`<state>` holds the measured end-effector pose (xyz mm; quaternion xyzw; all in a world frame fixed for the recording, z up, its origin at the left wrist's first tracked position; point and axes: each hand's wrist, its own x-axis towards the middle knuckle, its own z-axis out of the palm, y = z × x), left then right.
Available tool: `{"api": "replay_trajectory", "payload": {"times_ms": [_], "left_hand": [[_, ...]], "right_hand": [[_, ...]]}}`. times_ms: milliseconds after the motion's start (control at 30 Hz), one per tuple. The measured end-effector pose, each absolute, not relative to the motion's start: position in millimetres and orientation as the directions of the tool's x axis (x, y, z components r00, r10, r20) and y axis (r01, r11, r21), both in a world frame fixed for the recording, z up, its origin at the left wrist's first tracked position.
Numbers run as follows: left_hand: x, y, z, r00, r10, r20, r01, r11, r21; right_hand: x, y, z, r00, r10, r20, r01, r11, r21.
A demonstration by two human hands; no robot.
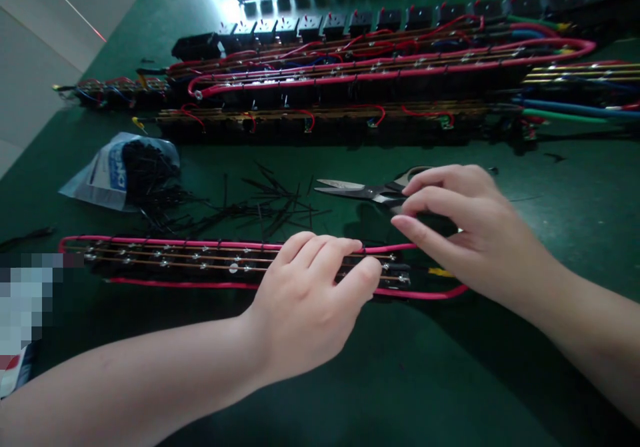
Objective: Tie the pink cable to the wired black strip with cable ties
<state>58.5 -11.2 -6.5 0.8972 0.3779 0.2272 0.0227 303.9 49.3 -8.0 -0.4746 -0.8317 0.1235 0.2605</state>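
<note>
My left hand (310,300) lies over a black power strip frame (180,264), its fingers curled across the top and the thumb along the near side. Thin copper rods with soldered joints run along the frame. A thick red cable (185,284) loops around it, bound by black ties at the far side. My right hand (465,217) hovers above the strip's right end, fingers bent and thumb apart from them, with nothing visible in its grasp. Just behind those fingertips, black-handled scissors (355,189) lie with blades slightly parted, pointing left; the hand partly hides their handles.
Loose black cable ties (270,200) lie scattered behind the strip, beside a plastic bag of ties (107,174). Several wired strips (310,124) with red, blue and green cables fill the back of the green table (360,394). A pixelated patch covers the left edge.
</note>
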Motion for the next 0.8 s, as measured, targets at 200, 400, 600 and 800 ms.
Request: {"api": "replay_trajectory", "payload": {"times_ms": [200,400,600,800], "left_hand": [[57.9,-9.2,-7.4,0.618,0.693,0.372,0.657,-0.715,0.240],[57.5,-7.1,-10.4,0.648,0.668,0.366,0.662,-0.732,0.163],[58.3,-9.4,-13.4,0.657,0.642,0.397,0.672,-0.736,0.078],[57.6,-9.2,-17.0,0.656,0.618,0.434,0.679,-0.734,0.019]], "right_hand": [[322.7,70.3,-10.3,-0.402,0.910,0.106,0.852,0.413,-0.322],[336.2,77.8,-6.7,-0.322,0.942,-0.093,0.917,0.287,-0.277],[355.3,87.2,-5.7,-0.174,0.972,-0.158,0.974,0.147,-0.171],[359.6,88.4,-0.2,-0.146,0.971,-0.188,0.987,0.129,-0.100]]}}
